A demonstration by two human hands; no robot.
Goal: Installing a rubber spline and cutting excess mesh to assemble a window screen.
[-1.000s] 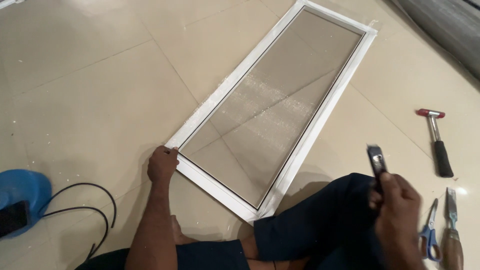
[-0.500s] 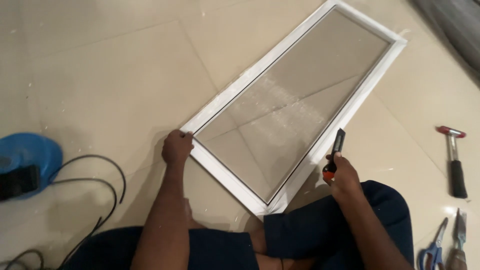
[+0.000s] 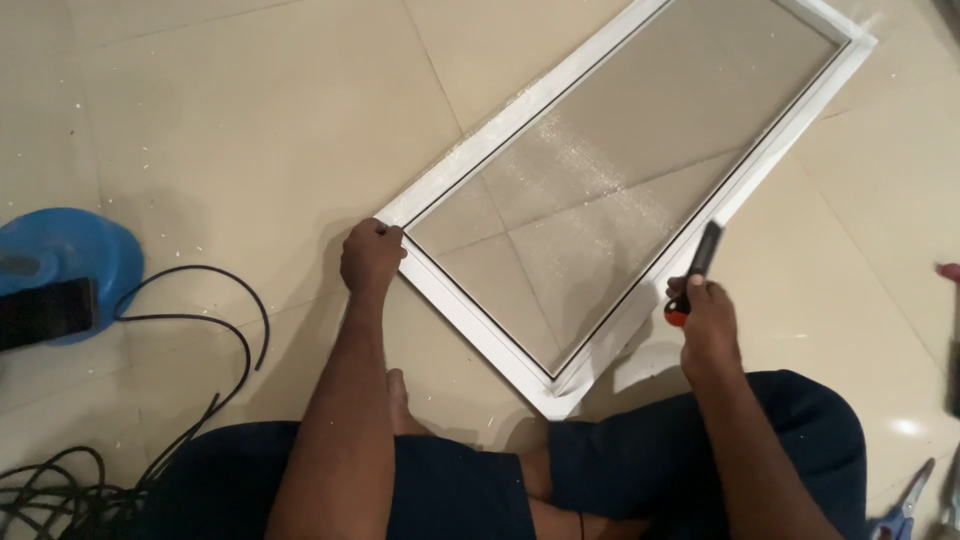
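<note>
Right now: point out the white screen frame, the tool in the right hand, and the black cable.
white screen frame [image 3: 470, 318]: head view, on its near short rail.
tool [image 3: 705, 250]: head view, on its black shaft.
black cable [image 3: 262, 318]: head view, on the loop's right bend.

A small dark rectangular phone-like screen [image 3: 45, 312] — unlit — lies on a round blue object [image 3: 85, 250] at the left edge.

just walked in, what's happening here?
A person sits on the tiled floor with a white-framed screen panel lying flat in front of them. Their left hand grips the frame's near left corner. Their right hand holds a black tool with an orange end against the frame's right edge. A blue object and black cable lie to the left.
</note>
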